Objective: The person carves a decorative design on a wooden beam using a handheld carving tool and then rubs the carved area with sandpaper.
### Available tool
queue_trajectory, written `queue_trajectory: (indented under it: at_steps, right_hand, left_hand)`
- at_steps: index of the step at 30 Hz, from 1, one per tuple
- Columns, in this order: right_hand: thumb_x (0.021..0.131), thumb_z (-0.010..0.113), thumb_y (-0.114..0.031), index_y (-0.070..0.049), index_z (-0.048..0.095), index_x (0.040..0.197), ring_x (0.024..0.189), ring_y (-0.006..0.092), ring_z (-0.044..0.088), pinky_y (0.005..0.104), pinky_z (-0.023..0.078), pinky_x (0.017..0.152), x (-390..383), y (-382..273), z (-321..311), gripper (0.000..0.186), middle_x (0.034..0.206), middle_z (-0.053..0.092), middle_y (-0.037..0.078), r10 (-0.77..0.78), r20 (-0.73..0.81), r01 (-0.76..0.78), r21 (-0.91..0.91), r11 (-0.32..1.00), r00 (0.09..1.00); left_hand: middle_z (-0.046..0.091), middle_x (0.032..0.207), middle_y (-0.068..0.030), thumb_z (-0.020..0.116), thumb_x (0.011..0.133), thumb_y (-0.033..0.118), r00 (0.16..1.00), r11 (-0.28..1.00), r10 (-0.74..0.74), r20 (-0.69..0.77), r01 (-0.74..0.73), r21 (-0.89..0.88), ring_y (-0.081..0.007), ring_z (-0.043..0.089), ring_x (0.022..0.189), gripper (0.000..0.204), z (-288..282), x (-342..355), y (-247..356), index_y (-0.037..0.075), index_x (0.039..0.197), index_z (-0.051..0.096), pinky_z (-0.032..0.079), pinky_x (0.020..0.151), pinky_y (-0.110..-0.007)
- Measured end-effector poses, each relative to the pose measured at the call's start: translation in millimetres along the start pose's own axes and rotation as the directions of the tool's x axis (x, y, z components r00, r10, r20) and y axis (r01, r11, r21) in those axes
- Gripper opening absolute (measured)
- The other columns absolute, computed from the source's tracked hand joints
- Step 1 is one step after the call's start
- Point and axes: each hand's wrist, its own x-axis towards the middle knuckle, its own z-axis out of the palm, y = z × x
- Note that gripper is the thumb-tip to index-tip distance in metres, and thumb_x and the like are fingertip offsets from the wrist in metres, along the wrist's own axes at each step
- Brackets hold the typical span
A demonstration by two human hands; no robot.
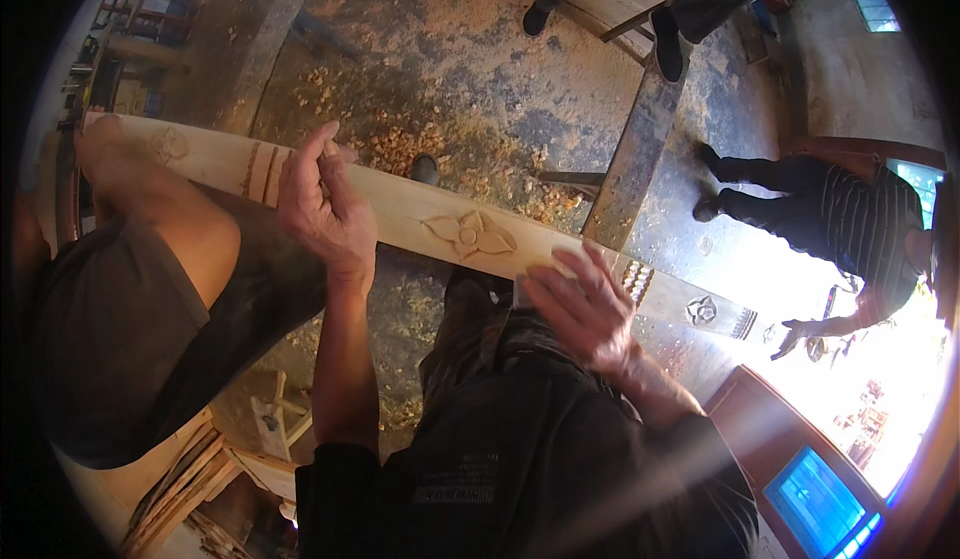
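A long pale wooden board (405, 202) crosses in front of me from far left to right, with a carved flower (469, 234) near its middle and carved bands further along. Over its left part is my left hand (328, 204), thumb and fingers drawn together in a pinch; whatever they may hold is too small to make out. My right hand (585, 304) lies at the board's near edge, right of the flower, fingers stretched out and slightly smeared. A small pale patch shows beside its fingertips, unclear in kind.
Wood shavings (400, 149) cover the floor. A narrow bench (632, 174) runs beyond the board. A person in dark shorts (130, 329) is close on my left, a bare limb by the board's end. Another person in a striped shirt (865, 204) bends at right; further legs (700, 9) show beyond.
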Motion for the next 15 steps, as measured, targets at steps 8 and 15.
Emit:
queue_trajectory:
  at_steps: [8,15]
  right_hand:
    - [0.082,0.080,-0.006,-0.005,0.083,0.129,0.109,0.0251,0.081,0.0404,0.067,0.083,-43,-18,23,0.047,0.127,0.081,0.008,0.051,0.007,-0.051,0.208,0.977,0.999]
    - [0.079,0.080,-0.005,-0.005,0.084,0.127,0.109,0.0254,0.081,0.0398,0.064,0.086,4,-9,-3,0.049,0.126,0.082,0.009,0.032,-0.054,-0.033,-0.022,0.999,0.998]
  left_hand:
    - [0.079,0.099,-0.0083,0.064,0.117,0.004,1.000,1.000,0.014,0.021,-0.014,0.026,-0.0157,0.075,0.090,0.024,-3,-1,-3,0.001,0.134,0.080,0.057,0.080,-0.030]
    - [0.078,0.092,-0.0102,0.069,0.111,0.000,0.999,0.999,0.030,-0.036,-0.031,-0.035,-0.0230,0.075,0.082,0.021,7,1,-4,0.005,0.127,0.082,0.057,0.074,-0.037]
